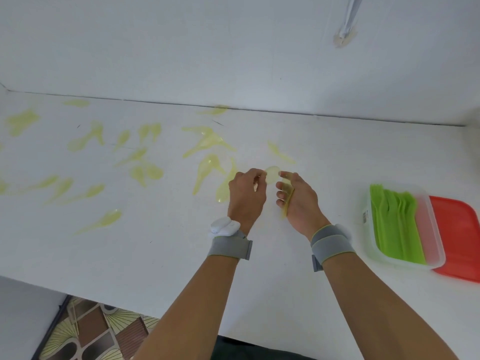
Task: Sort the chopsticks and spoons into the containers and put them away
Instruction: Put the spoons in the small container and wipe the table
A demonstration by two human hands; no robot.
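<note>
White tabletop (259, 242) runs up to a white wall (207, 48), where a pale cable (349, 19) enters a rough patched hole. Below the table's near edge shows a floor (85, 331) patterned in brown squares and yellowish fans.

A clear container (431, 245) sits at the table's right side, holding a row of bright green utensils (394, 224); whether these are spoons or forks is too blurred to tell. It rests partly on a red lid (457, 235) that juts out beyond it to the right.

Left of the container, many translucent yellow spoons (207, 141) lie scattered over the table, some overlapping, reaching to the far left edge of view.

Both hands meet just left of the container, each wrist wrapped in a grey band. The left hand (246, 196) has its fingers curled, the tips pinching the bowl end of a yellow spoon (272, 174). The right hand (298, 201) curls its fingers round a small bundle (287, 193) of yellow spoons, the handles poking out below the palm, its forefinger touching the same bowl from the other side.
</note>
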